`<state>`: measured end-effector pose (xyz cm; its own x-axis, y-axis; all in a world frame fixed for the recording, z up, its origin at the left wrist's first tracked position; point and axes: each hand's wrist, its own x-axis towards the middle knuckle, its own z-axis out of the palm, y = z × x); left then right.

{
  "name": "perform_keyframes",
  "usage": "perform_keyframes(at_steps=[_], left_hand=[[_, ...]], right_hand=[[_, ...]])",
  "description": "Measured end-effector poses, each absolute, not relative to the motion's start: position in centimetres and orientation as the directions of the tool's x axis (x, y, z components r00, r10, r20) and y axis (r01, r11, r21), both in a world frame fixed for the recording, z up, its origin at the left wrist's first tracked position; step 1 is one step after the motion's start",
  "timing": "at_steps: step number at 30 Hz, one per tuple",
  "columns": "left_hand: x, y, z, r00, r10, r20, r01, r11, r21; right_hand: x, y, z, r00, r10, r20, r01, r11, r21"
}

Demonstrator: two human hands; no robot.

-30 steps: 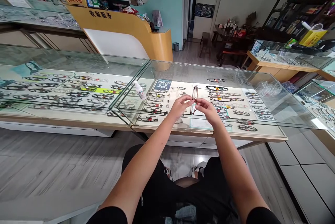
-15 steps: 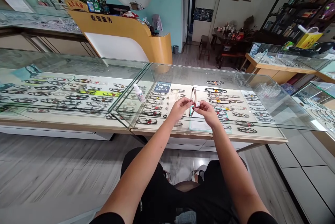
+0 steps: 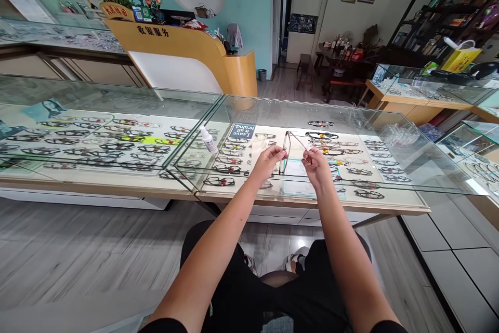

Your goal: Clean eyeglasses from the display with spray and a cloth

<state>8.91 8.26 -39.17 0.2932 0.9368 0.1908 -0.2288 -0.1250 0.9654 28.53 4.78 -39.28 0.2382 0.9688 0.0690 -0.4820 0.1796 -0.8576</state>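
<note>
A pair of eyeglasses [image 3: 285,152] is held upright over the glass-topped display case, its front seen nearly edge-on. My left hand [image 3: 268,162] is closed on the frame's front at the left. One temple arm extends out to the right, and the fingers of my right hand [image 3: 316,167] pinch its end, where a small white tag [image 3: 309,146] shows. Beneath my hands lies a white tray with a turquoise border [image 3: 296,187]. Rows of other eyeglasses [image 3: 220,181] rest on both sides of it inside the case.
A white spray bottle [image 3: 208,140] stands on the glass left of my hands. A dark blue card [image 3: 241,131] lies among the glasses. The case's wooden front edge [image 3: 312,204] runs before my knees. Beyond are a yellow counter [image 3: 187,42] and another display case [image 3: 424,95] at right.
My right hand has moved right and slightly down, swinging one temple arm of the eyeglasses outward. My left hand has kept its hold on the frame.
</note>
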Motion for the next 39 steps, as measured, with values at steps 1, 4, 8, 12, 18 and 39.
perform_keyframes(at_steps=[1,4,8,12,18,39], left_hand=[[8.9,8.3,-39.1,0.300,0.934,0.193,-0.223,-0.129,0.966],[8.9,8.2,-39.0,0.323,0.926,0.197,-0.200,-0.137,0.970],[9.0,7.9,-38.9,0.388,0.906,0.172,-0.105,-0.142,0.984],[9.2,7.7,-39.0,0.402,0.899,0.171,-0.048,-0.166,0.985],[9.3,7.6,-38.9,0.389,0.903,0.181,-0.076,-0.164,0.984],[9.3,9.2,-40.5,0.126,0.980,0.151,-0.380,-0.093,0.920]], right_hand=[[28.7,4.8,-39.2,0.249,0.967,0.059,-0.509,0.182,-0.842],[29.2,4.7,-39.0,0.258,0.966,0.001,-0.656,0.176,-0.734],[29.6,4.3,-38.7,0.246,0.969,-0.015,-0.782,0.189,-0.594],[29.6,4.2,-38.8,0.275,0.960,0.056,-0.679,0.235,-0.695],[27.6,4.4,-38.7,0.179,0.974,0.138,-0.388,0.199,-0.900],[26.1,2.4,-38.9,0.369,0.921,0.128,-0.243,0.229,-0.943]])
